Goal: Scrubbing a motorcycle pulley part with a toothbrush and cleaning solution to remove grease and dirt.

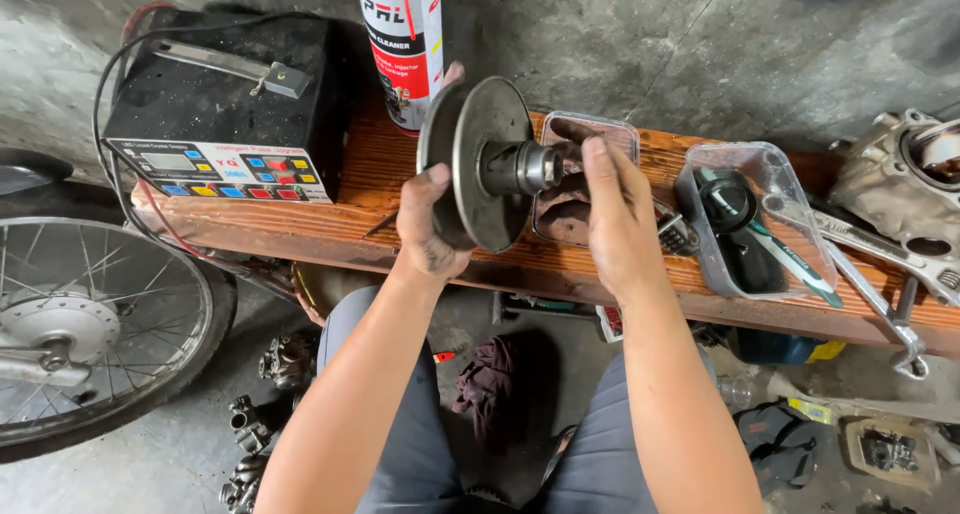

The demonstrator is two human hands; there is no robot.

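The left hand grips the rim of a grey metal pulley, fingers curled behind the disc and thumb on its front face, holding it on edge above the middle of the plank. The right hand closes around the far end of the pulley's hub; the fingertips are hidden, so whether they pinch a smaller part there is hard to say. To do this well, keep the disc steady with the left hand and let the right work squarely along the hub's axis, over the plank so nothing dropped rolls off. Behind the pulley stands a spray can at the plank's far edge, a black box fills its left end, and a tray with tools sits toward the right, spanners beside it
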